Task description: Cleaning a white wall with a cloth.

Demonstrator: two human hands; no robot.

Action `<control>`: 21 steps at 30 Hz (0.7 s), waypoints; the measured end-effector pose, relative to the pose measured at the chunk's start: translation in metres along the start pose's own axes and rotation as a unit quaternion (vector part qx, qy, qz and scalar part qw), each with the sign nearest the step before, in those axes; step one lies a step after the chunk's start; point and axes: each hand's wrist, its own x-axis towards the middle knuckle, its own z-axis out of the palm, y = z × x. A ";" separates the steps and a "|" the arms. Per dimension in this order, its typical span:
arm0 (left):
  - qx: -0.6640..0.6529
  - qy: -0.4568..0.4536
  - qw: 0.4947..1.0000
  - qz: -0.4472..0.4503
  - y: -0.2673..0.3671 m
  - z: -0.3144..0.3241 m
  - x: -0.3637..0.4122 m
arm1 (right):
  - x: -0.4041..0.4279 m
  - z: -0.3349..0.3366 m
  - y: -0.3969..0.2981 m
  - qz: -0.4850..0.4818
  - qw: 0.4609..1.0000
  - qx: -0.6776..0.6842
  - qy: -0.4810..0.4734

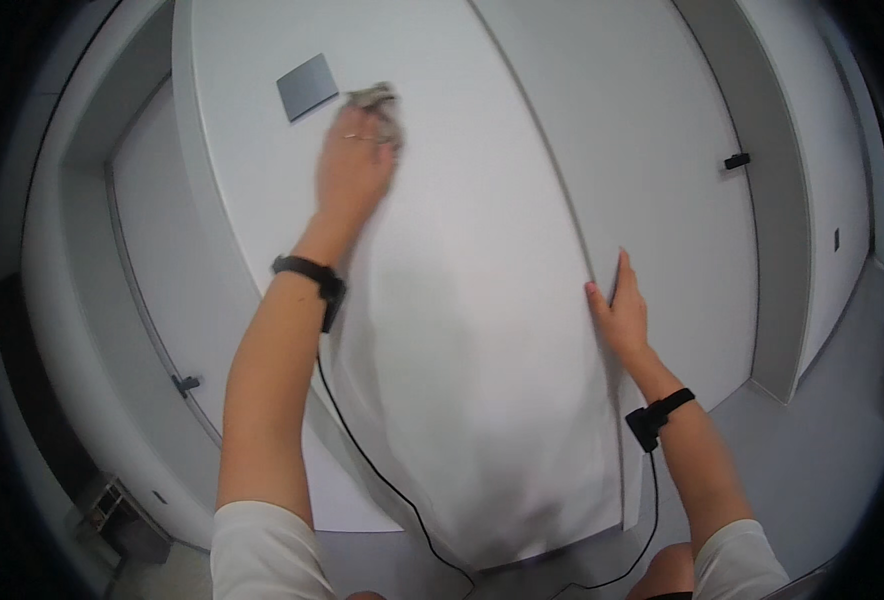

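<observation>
My left hand (356, 161), slightly blurred, presses a crumpled greyish-beige cloth (386, 124) against a white wall panel (442, 225). Just to the upper left of the cloth is a square grey switch plate (307, 87) on the same panel. A ring shows on one finger. My right hand (626, 315) rests at the right edge of the panel, thumb apart from the raised fingers, with nothing seen in it. Black bands with attached devices circle the left wrist (311, 274) and the right wrist (659, 416).
Black cables (371, 465) hang from both wrist devices to below. A pale door (652, 187) with a black handle (736, 161) stands at right, another door (179, 262) with a dark handle (185, 385) at left. Grey floor (787, 465) shows at lower right.
</observation>
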 end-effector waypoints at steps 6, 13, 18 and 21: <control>0.047 0.021 0.993 -0.105 -0.096 -0.040 -0.084 | -0.002 0.004 -0.001 0.015 1.000 -0.012 -0.015; 0.123 0.007 0.980 -0.155 -0.122 -0.045 -0.107 | -0.005 0.007 0.001 0.028 0.998 -0.046 -0.016; 0.120 -0.014 0.979 -0.165 -0.114 -0.044 -0.114 | -0.001 0.009 0.009 0.032 0.997 -0.061 -0.022; 0.128 -0.003 0.981 -0.147 -0.112 -0.045 -0.119 | 0.002 0.010 0.009 0.031 0.998 -0.047 -0.032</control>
